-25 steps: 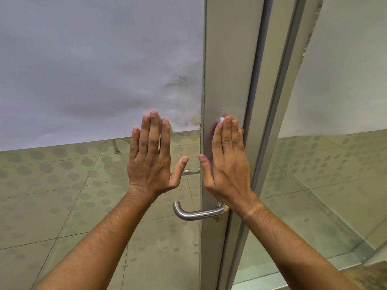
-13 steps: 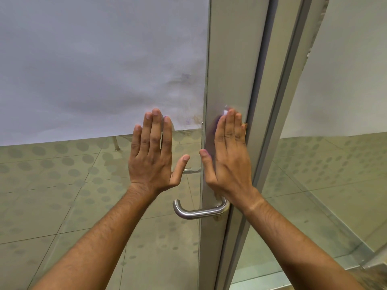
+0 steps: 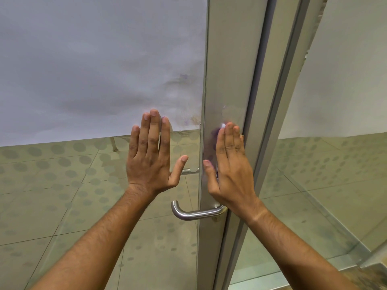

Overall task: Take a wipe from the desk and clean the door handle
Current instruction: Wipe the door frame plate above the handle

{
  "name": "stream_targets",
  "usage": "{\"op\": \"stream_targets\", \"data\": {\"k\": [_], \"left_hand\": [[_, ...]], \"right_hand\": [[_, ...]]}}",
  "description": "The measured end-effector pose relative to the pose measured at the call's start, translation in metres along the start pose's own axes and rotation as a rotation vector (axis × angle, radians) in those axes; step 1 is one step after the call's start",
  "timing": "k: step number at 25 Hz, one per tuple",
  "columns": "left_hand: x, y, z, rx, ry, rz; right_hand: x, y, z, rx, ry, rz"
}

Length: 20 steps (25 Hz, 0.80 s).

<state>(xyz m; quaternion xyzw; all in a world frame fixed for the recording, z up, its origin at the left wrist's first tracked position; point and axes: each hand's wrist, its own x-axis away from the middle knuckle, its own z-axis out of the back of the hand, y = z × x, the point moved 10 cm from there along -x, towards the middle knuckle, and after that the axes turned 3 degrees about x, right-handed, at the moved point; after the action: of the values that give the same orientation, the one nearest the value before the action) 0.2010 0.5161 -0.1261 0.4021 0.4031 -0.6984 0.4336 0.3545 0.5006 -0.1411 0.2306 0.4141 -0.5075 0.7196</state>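
Observation:
A curved steel door handle (image 3: pixel 194 213) sticks out leftward from the grey metal door frame (image 3: pixel 228 80), low in the middle of the view. My left hand (image 3: pixel 151 158) is raised flat in front of the glass pane, fingers straight and together, thumb out, holding nothing. My right hand (image 3: pixel 229 164) is raised flat in front of the metal frame just above the handle, also empty. Both hands are above the handle and apart from it. No wipe and no desk are in view.
The glass door pane (image 3: pixel 94 206) has a frosted white upper part and a dotted film below, with a tiled floor behind. A second glass panel (image 3: pixel 335 164) stands to the right of the frame. A second handle (image 3: pixel 188 171) shows faintly behind the glass.
Both hands rose a little and then came back down slightly, staying flat and empty. The view shifted only slightly.

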Motion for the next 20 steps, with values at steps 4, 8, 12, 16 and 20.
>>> {"op": "stream_targets", "data": {"k": [4,8,12,16,20], "left_hand": [[0.0,0.001,0.0,0.002,-0.003,-0.001],[0.001,0.001,-0.001,-0.003,0.003,-0.005],[0.001,0.001,0.0,-0.003,0.005,-0.008],[0.0,0.002,0.0,0.0,-0.001,-0.01],[-0.001,0.001,0.001,0.0,-0.007,-0.009]], "right_hand": [[-0.011,0.0,0.0,-0.032,0.043,-0.042],[0.009,-0.003,-0.011,0.067,-0.072,0.116],[-0.014,-0.004,-0.006,0.031,-0.006,0.063],[0.011,-0.009,-0.014,0.105,-0.105,0.199],[0.01,-0.004,-0.004,0.008,-0.044,0.134]]}}
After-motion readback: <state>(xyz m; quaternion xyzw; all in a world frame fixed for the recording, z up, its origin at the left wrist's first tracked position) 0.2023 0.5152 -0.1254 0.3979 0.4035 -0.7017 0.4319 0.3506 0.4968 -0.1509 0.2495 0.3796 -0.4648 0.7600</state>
